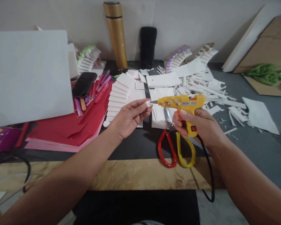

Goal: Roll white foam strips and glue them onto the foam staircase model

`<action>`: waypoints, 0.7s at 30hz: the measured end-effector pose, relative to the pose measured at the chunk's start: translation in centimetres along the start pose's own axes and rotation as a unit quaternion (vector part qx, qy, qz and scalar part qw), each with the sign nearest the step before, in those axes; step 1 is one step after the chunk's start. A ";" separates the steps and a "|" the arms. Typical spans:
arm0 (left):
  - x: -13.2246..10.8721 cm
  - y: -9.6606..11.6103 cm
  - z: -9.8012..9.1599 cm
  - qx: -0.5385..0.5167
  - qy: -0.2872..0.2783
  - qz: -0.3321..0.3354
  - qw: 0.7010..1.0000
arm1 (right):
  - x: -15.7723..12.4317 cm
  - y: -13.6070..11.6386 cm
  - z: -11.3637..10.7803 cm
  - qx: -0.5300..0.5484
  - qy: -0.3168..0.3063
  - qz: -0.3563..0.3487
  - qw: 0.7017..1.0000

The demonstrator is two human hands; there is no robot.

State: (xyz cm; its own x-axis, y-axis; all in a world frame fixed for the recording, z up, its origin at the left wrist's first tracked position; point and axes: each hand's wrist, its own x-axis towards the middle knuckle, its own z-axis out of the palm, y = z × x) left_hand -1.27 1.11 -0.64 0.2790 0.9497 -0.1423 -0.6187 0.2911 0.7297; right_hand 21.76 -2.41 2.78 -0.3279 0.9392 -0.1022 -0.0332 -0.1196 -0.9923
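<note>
Between the thumb and fingers of my left hand [133, 117] is a small white piece [149, 103], its exact kind too small to make out. My right hand [199, 123] grips a yellow hot glue gun [189, 103] by its handle, fingers at the orange trigger. The metal nozzle points left and meets or nearly meets the white piece. Behind my left hand lies a white stepped staircase model [119, 93]. Below the glue gun rest scissors [167, 148] with one red and one yellow handle, blades partly hidden by my right hand.
White offcuts [208, 87] litter the right side. Red sheets [65, 128], markers [100, 89] and a phone [84, 84] lie left, beside a large white board [30, 75]. A gold bottle [117, 37] and a black case [148, 47] stand at the wall. The glue gun's cord [209, 168] hangs over the wooden edge.
</note>
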 end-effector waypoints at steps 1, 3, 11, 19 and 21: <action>0.0 0.0 0.0 0.000 0.000 0.000 1.000 | -0.1 -0.1 0.0 -0.002 -0.003 0.000 1.000; 0.0 0.0 0.0 -0.003 -0.001 0.002 1.000 | -0.1 -0.2 0.1 -0.006 -0.006 -0.001 1.000; 0.1 0.0 0.0 -0.020 0.012 0.000 1.000 | 0.1 0.0 -0.1 -0.009 -0.006 0.012 1.000; 0.0 0.1 0.2 -0.017 0.020 -0.003 1.000 | 0.1 0.0 0.0 0.015 0.014 0.010 1.000; -0.1 0.1 0.3 -0.015 0.018 -0.002 1.000 | 0.1 0.0 0.0 0.016 0.016 0.006 1.000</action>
State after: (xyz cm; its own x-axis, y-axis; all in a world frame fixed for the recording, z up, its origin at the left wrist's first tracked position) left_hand -1.15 1.06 -0.39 0.2542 0.9522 -0.1693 -0.6391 0.2968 0.7095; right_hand 21.73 -2.28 2.81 -0.2978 0.9475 -0.1165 -0.0590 -0.1401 -0.9884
